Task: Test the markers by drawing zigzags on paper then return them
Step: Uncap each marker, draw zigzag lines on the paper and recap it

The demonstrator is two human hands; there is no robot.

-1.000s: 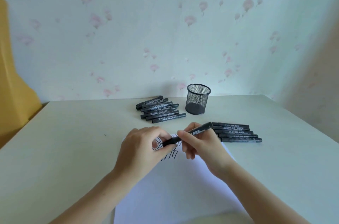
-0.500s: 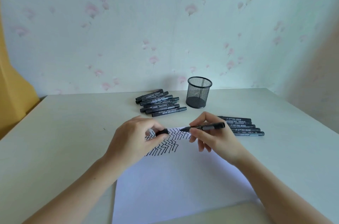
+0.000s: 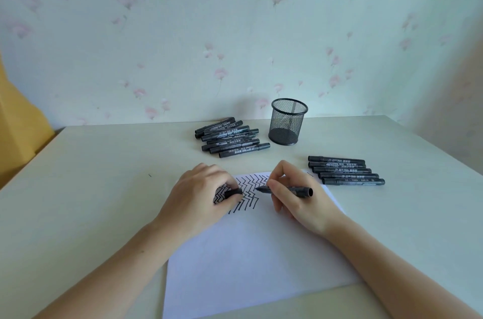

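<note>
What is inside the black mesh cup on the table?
Through the mesh cup only its dark bottom shows; no marker stands in it. All markers lie outside: one group left of it, another to its right.

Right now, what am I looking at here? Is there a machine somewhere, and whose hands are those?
No machine: a person wears a camera on the head, so you look down at their own two bare hands. The right hand holds an uncapped black marker above the white paper, which already bears black zigzags. The left hand pinches the cap. On the table lie two groups of markers, a far pile and a neat row on the right, beside an empty mesh pen cup.
</note>
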